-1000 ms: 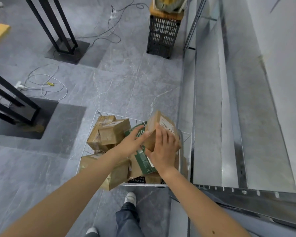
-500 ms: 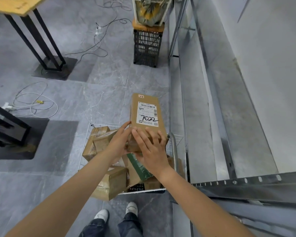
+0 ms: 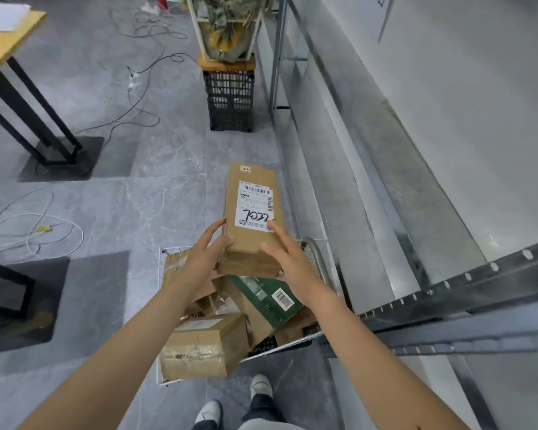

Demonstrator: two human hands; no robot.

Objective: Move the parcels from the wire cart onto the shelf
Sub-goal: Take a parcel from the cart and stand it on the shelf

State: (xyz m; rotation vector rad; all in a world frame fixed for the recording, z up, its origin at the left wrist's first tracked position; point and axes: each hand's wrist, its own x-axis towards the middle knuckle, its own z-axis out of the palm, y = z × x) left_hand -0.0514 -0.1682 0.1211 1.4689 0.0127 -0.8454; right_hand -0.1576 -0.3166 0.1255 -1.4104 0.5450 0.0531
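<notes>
Grey stone floor (image 3: 137, 197) all around, and both hands are on it: the long brown parcel (image 3: 250, 212) with the handwritten label is held above the wire cart (image 3: 316, 254), clear of the pile. Left hand (image 3: 204, 259) grips its near left side, right hand (image 3: 288, 259) clamps the near right side. Directly beneath the grip, a green parcel (image 3: 267, 301) lies among brown boxes (image 3: 199, 346). Right of the grip runs the metal shelf (image 3: 330, 181); beyond the parcel's far end stands a black crate (image 3: 230, 100).

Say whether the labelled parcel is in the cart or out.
Out: the left hand and right hand hold the parcel above the cart and its other boxes.
</notes>
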